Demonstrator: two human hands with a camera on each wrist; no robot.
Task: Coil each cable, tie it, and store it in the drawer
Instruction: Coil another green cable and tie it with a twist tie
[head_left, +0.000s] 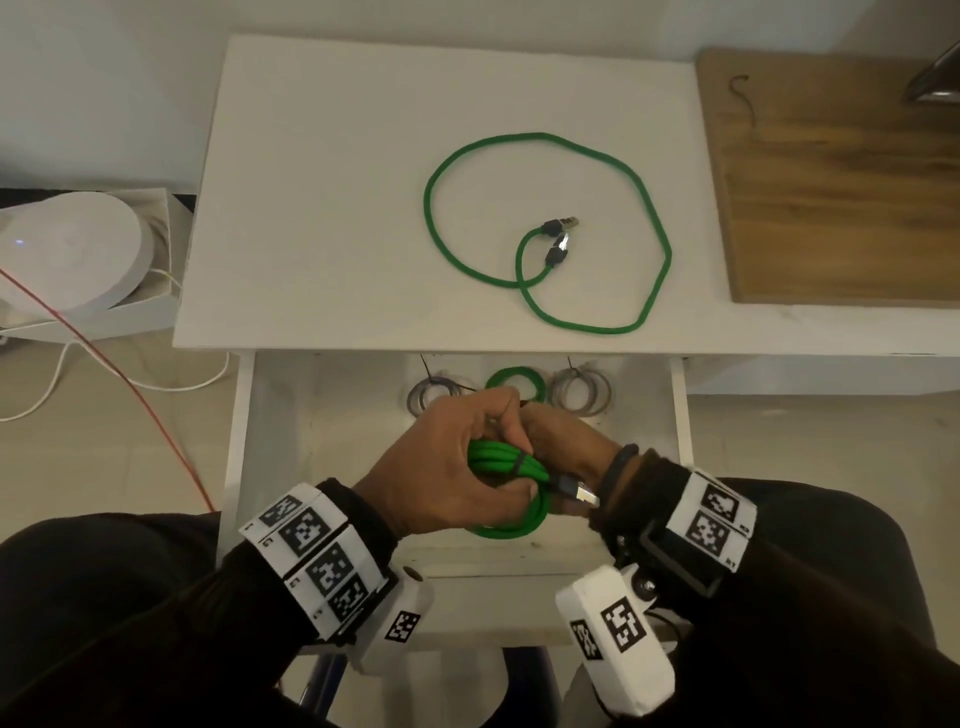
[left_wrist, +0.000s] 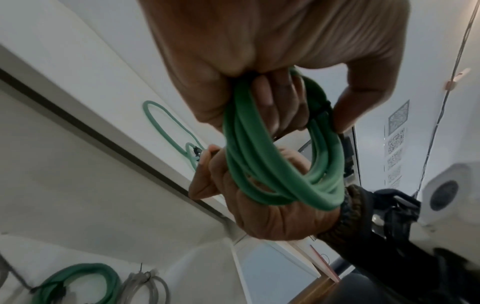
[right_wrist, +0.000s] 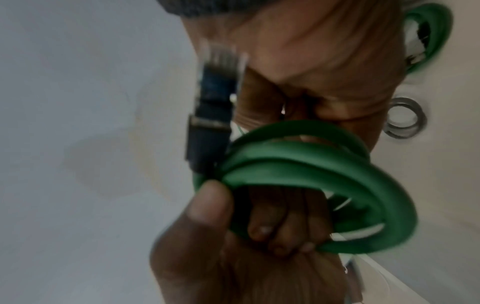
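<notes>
Both hands over the open drawer (head_left: 680, 415), working 1 green coil (head_left: 511, 462).

L hand (head_left: 447, 473): fingers curled through the coil, thumb pressed on its lower side. Firm hold, coil bunched in the fist. A black tie (head_left: 518, 464) wraps the strands just beside the thumb.

R hand (head_left: 561, 441): mostly hidden behind the L in head view. In the L wrist view its fingers (left_wrist: 205, 164) are curled, pinching something dark and thin near the coil; can't tell what. R wrist view is blurred.

Coil's plug (head_left: 576, 491) sticks out toward the R wrist, dark boot, clear tip.

Drawer, far end: 3 coils already in a row – grey coil (head_left: 431, 395), green stored coil (head_left: 517, 382), 2nd grey coil (head_left: 582, 392). Well apart from the held one.

On the white tabletop (head_left: 322, 208): loose green cable (head_left: 545, 228), uncoiled, 1 big loop, both plugs near its middle.

Wooden board (head_left: 841, 197) to the R of the tabletop. White round device (head_left: 67, 249) in a box on the floor, L side.
</notes>
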